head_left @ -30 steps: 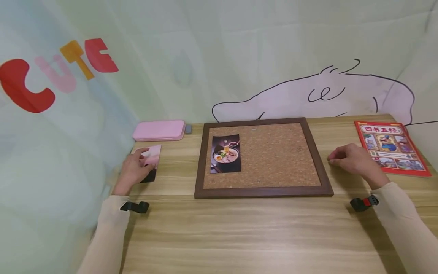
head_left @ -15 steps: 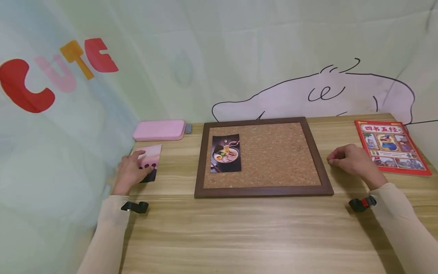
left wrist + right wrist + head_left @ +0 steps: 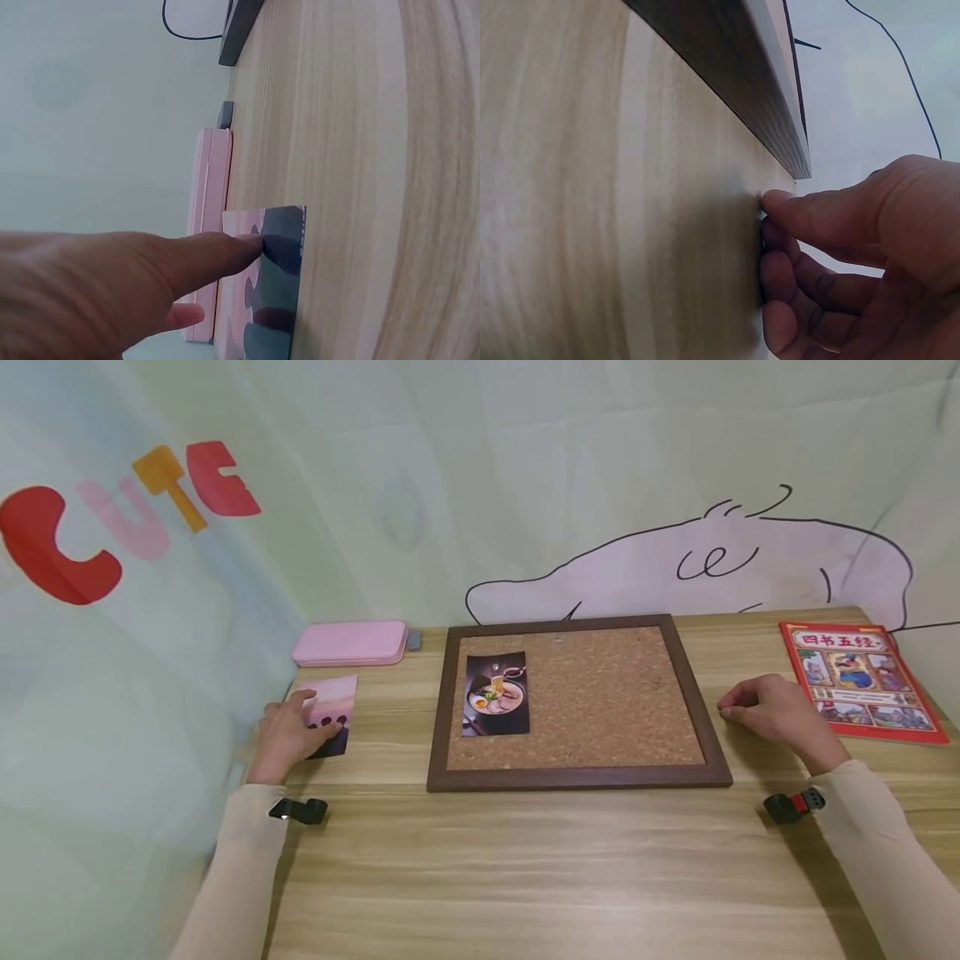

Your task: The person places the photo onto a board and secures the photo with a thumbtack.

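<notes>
Using the cork board (image 3: pixel 600 693) as the anchor here. Far to its left, the left hand (image 3: pixel 288 735) lies on a pink-and-dark photo card (image 3: pixel 333 714), fingers laid out fairly straight across it, pressing it flat on the wooden table (image 3: pixel 525 860). The left wrist view shows one finger (image 3: pixel 210 259) stretched over the card's surface. Behind that card, off the board's back-left corner, there's a pink case (image 3: pixel 349 643) against the wall sheet.

On the board itself, a ramen photo (image 3: pixel 496 693) sits in the left part of the cork, upright, inside the dark wooden frame.

Just right of the board's frame, the right hand (image 3: pixel 776 710) rests on the table with fingers curled in, fingertips (image 3: pixel 780 225) bunched together against the wood. Can't tell if it's pinching anything tiny. Further right of the board, near the table edge, lies a red picture book (image 3: pixel 858 681).
</notes>
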The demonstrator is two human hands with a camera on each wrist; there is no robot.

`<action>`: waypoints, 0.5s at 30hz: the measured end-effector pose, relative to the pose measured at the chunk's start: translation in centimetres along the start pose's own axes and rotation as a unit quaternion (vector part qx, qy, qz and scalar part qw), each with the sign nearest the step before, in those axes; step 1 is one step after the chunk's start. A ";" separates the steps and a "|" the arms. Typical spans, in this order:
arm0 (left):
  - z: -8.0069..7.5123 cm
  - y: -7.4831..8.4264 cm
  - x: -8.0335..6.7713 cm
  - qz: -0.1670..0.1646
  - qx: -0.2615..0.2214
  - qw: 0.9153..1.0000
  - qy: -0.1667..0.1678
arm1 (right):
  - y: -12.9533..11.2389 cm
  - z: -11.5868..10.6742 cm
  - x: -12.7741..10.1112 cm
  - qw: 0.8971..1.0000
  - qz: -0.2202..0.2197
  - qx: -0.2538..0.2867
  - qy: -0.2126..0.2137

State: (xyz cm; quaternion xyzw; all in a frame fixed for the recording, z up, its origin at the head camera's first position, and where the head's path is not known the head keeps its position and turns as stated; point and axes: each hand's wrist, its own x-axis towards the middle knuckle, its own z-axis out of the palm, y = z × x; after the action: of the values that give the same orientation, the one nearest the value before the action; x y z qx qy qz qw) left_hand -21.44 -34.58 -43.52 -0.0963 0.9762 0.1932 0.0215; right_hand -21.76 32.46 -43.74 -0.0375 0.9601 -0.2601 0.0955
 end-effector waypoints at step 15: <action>0.2 -0.2 -0.1 0.005 0.004 1.000 0.023 | 0.3 -0.2 0.1 1.000 -0.011 0.001 -0.006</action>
State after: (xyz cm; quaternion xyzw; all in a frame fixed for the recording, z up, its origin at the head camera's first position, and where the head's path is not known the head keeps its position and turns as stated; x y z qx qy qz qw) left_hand -21.31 -34.71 -43.76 -0.0957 0.9777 0.1871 -0.0011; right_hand -21.95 32.78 -43.69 -0.0498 0.9586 -0.2623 0.0988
